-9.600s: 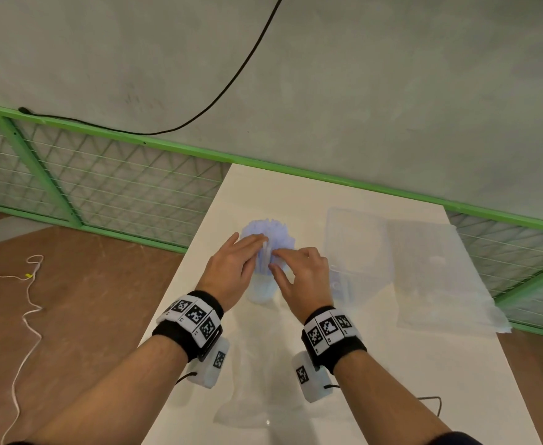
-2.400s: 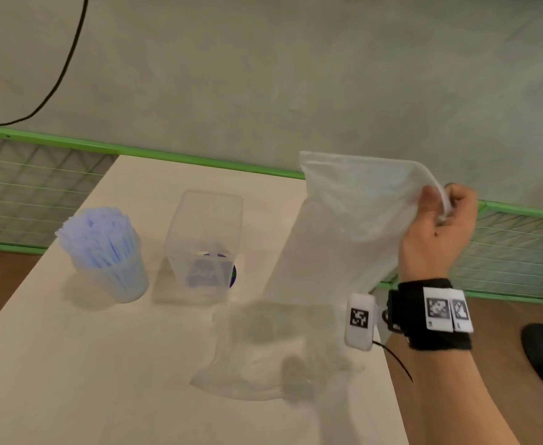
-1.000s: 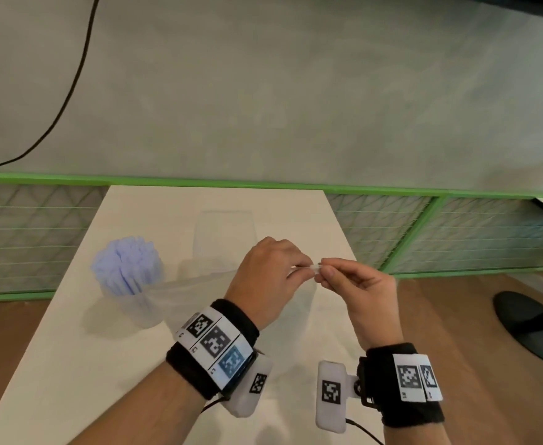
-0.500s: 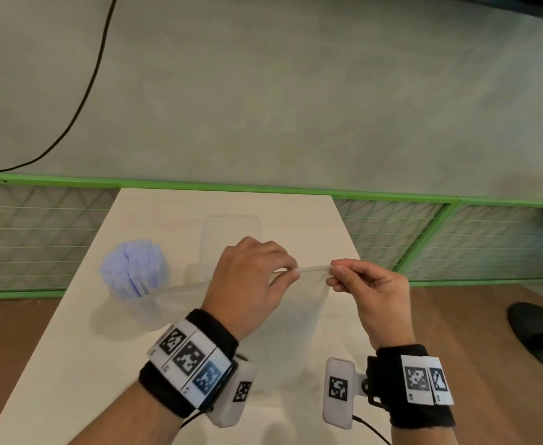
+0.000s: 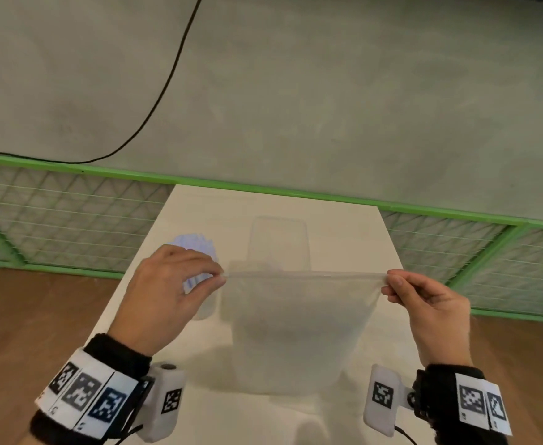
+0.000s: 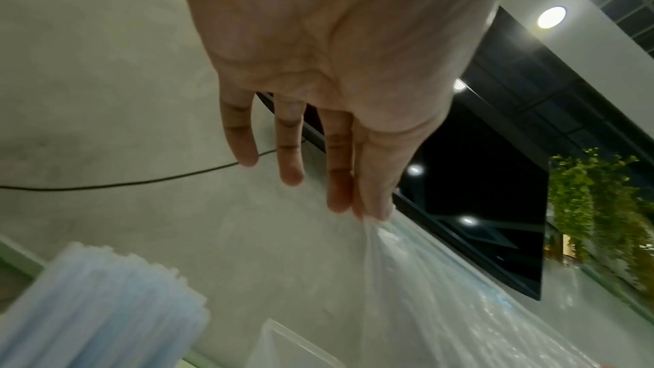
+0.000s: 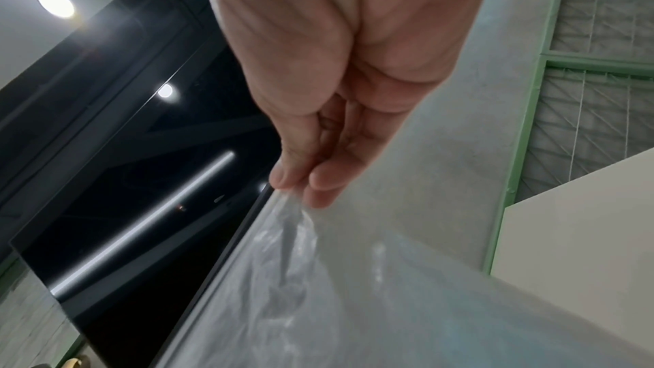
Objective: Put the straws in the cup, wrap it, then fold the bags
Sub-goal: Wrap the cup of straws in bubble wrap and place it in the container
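A clear plastic bag (image 5: 299, 326) hangs stretched flat above the table, its top edge pulled taut between my hands. My left hand (image 5: 180, 284) pinches the bag's upper left corner; my right hand (image 5: 424, 303) pinches the upper right corner. In the left wrist view, thumb and forefinger hold the bag (image 6: 442, 290) and the other fingers (image 6: 290, 155) hang straight. The right wrist view shows the bag (image 7: 353, 290) held at the fingertips. The cup of pale blue straws (image 5: 196, 252) stands behind my left hand, partly hidden, and also shows as the straws (image 6: 99, 304) in the left wrist view.
A clear square container (image 5: 278, 244) stands on the white table (image 5: 344, 226) behind the bag. A green-framed mesh fence (image 5: 71, 213) runs along the table's far side below a grey wall. A black cable (image 5: 154, 101) hangs on the wall. Wooden floor lies on both sides.
My hands have moved apart along the bag's top edge, from nearly touching to its two corners. The bag now hangs spread flat between them.
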Action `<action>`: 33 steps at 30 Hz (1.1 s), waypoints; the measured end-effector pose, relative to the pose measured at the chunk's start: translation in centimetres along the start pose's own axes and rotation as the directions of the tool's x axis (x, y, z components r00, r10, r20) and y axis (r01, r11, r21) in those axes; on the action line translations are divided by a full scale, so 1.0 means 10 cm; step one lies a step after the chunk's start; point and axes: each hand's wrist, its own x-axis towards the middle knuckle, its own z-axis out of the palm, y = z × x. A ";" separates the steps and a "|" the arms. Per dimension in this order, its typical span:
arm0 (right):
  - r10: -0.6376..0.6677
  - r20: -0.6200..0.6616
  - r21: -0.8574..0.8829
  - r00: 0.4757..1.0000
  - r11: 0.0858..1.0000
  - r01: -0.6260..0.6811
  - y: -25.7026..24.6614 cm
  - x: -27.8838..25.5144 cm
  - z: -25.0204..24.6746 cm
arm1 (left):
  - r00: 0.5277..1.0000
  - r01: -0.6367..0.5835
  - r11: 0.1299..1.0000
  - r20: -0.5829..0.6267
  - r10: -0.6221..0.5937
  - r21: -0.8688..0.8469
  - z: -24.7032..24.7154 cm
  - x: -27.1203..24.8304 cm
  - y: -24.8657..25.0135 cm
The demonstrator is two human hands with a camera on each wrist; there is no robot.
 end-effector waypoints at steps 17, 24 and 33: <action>0.022 0.323 -0.657 0.946 0.725 0.207 -0.28 -0.16 0.41 | 0.907 0.232 0.958 0.318 -0.276 0.167 0.40 0.17 0.39; 0.247 0.561 -0.733 0.790 0.591 0.336 -0.28 -0.28 0.33 | 0.781 0.272 0.961 0.570 -0.254 0.055 0.49 0.11 0.31; 0.387 0.571 -0.622 0.724 0.780 0.073 -0.07 -0.24 0.42 | 0.734 0.533 0.772 0.643 -0.219 -0.346 0.65 0.06 0.30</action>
